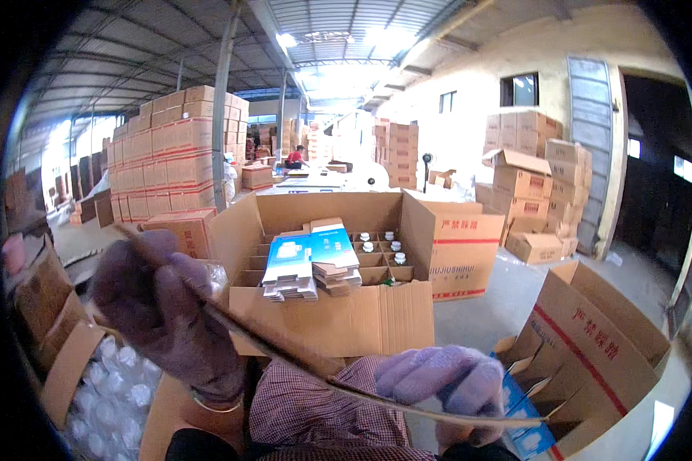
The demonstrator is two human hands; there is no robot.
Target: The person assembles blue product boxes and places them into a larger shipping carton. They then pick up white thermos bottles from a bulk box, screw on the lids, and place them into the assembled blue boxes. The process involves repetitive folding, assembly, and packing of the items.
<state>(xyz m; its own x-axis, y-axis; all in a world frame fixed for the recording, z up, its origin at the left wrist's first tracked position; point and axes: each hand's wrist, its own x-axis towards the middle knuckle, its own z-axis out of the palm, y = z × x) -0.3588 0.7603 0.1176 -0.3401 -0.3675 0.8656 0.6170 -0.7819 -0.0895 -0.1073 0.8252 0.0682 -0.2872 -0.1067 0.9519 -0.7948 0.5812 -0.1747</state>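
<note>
A long, thin brown cardboard piece (284, 349), seen nearly edge-on, slants across my lap from upper left to lower right. My left hand (158, 307), in a dark glove, is raised and closed round its upper end. Lower down, my gloved right hand (446, 380) has its fingers closed over the other part. Beyond them stands an open carton (331, 319) with a grid of dividers. Several white-capped bottles (367, 247) sit in its right-hand cells. Stacks of flattened blue-and-white boxes (288, 261) lie over its left and middle cells.
At the right, a tilted open carton (584, 346) holds dividers and blue flat boxes (527, 419). Clear plastic pieces (111, 396) fill a container at the lower left. Stacked cartons (165, 154) stand behind at left, others (523, 184) by the right wall. A person (295, 157) is far back.
</note>
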